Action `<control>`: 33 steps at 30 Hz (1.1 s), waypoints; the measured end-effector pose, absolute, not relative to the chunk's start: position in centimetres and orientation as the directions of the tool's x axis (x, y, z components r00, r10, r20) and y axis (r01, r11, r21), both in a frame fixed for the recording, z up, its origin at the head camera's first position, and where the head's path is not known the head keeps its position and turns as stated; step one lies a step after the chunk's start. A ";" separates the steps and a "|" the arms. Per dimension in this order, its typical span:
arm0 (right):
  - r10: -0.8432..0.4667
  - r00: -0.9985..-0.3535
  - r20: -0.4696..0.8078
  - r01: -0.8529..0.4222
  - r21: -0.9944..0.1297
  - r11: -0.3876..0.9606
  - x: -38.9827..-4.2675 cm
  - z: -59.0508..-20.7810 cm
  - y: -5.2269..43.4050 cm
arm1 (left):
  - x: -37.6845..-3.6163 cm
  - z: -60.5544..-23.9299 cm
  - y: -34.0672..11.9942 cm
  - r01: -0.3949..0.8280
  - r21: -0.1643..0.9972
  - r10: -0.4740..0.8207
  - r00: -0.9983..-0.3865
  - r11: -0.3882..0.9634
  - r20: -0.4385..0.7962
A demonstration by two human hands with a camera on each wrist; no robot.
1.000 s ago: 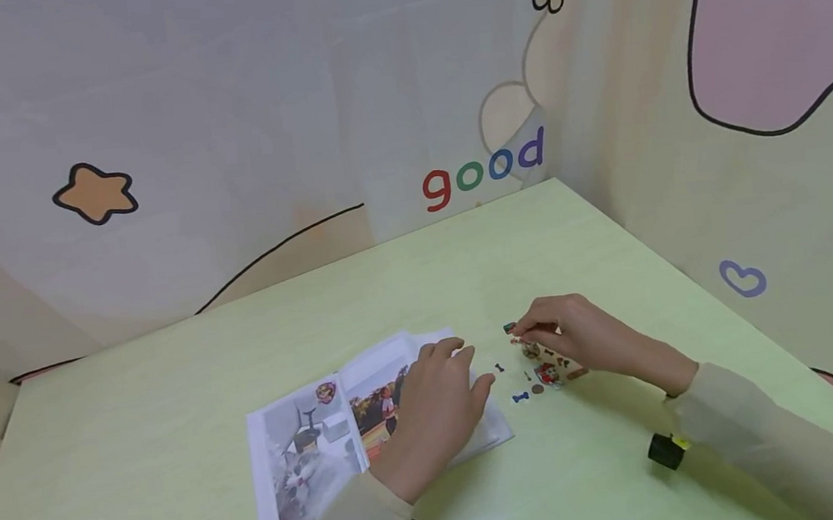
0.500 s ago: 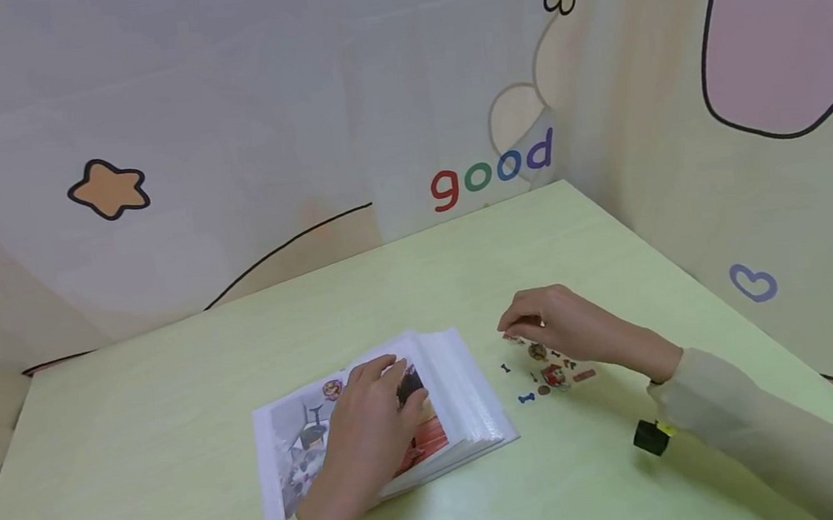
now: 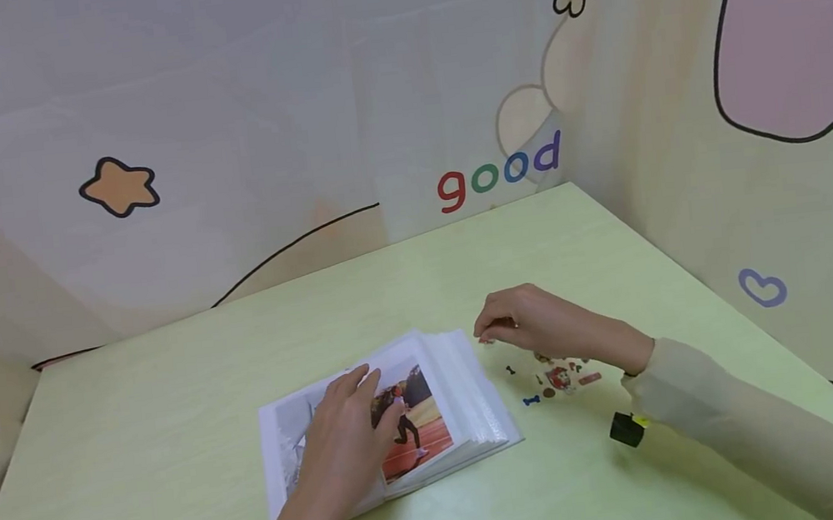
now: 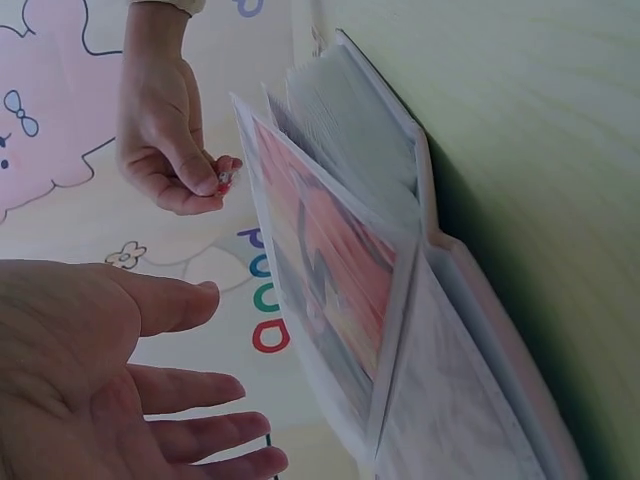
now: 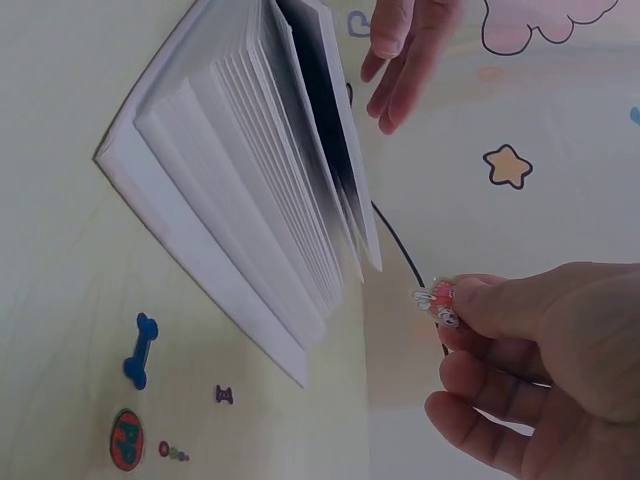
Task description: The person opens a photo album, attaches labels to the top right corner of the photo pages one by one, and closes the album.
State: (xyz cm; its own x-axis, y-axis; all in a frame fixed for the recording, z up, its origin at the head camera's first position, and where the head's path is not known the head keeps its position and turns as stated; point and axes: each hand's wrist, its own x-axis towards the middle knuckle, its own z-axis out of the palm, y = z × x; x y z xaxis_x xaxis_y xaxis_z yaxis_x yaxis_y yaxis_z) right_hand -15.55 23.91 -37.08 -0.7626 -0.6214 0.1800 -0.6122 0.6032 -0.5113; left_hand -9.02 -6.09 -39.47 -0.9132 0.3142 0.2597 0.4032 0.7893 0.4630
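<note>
While the left hand (image 3: pixel 337 456) lies flat with straight fingers on the open photo album (image 3: pixel 431 413), pinning its pages down, the right hand (image 3: pixel 536 328) pinches a small sticker (image 5: pixel 436 299) just right of the album's far corner. More stickers (image 3: pixel 559 376) lie scattered on the green table (image 3: pixel 179 450) nearby.

Left hand (image 4: pixel 90 390) open, fingers straight, beside white plastic-sleeved photo album (image 4: pixel 380 300) lying on pale green desk (image 4: pixel 540 120). Right hand (image 4: pixel 165 130) beyond album, pinching small red-and-white sticker (image 4: pixel 225 180) between thumb and fingertips.
</note>
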 end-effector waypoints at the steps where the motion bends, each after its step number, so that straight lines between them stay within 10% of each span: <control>1: -0.628 -0.757 0.183 -0.619 -0.508 0.598 -15.6 -37.0 23.7 | -9.0 -39.5 -6.2 0.397 0.470 0.311 -0.916 0.789 0.252; 33: -0.743 -0.655 0.138 -0.696 -0.492 0.522 -19.2 -36.6 17.0 | -8.1 -41.9 -4.7 0.412 0.464 0.456 -0.890 0.784 0.020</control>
